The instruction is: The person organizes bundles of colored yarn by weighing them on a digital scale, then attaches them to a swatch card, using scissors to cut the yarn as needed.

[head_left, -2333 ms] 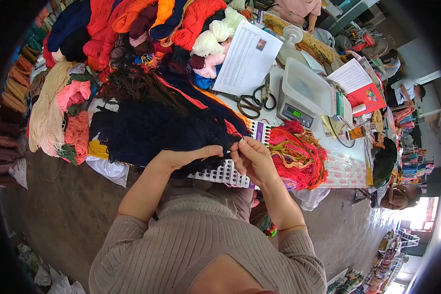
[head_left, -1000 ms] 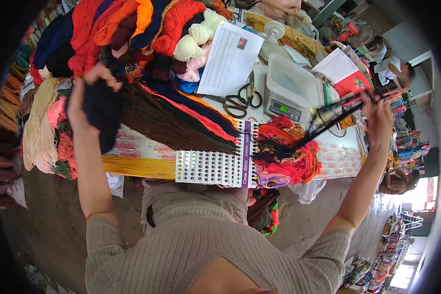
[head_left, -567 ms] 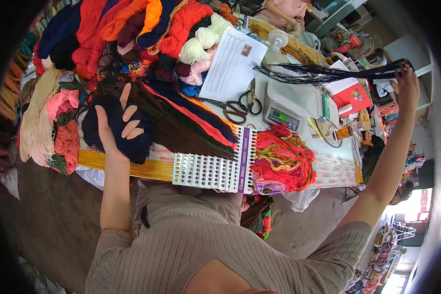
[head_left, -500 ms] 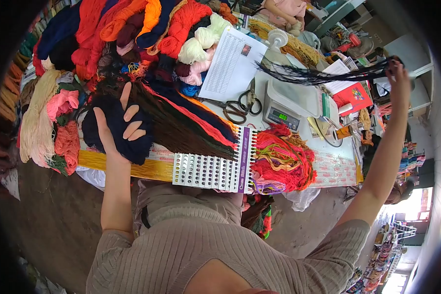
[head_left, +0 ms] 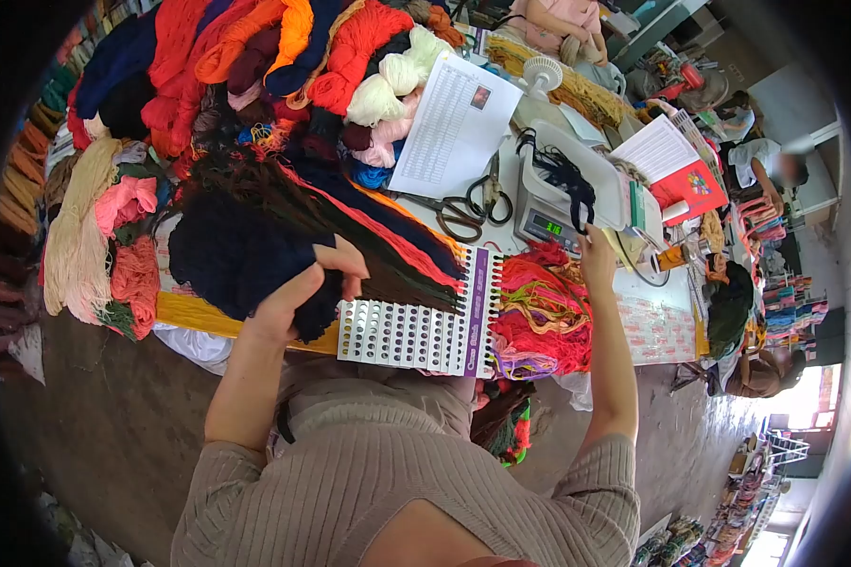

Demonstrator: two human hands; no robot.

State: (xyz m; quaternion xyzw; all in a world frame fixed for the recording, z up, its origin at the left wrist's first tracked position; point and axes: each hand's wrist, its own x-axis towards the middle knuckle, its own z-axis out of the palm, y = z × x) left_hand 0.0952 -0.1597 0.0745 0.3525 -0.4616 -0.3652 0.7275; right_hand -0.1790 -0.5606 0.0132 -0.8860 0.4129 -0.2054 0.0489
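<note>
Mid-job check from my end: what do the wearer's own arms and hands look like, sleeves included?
The left sleeve and right sleeve are grey-brown ribbed knit, roughly elbow-length, matching the top. Neither the left hand nor the right hand wears a glove, and no watch or bracelet shows.

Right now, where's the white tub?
In the head view, the tub is right of centre on the scale, beyond the right hand, with dark thread lying across it.
</note>
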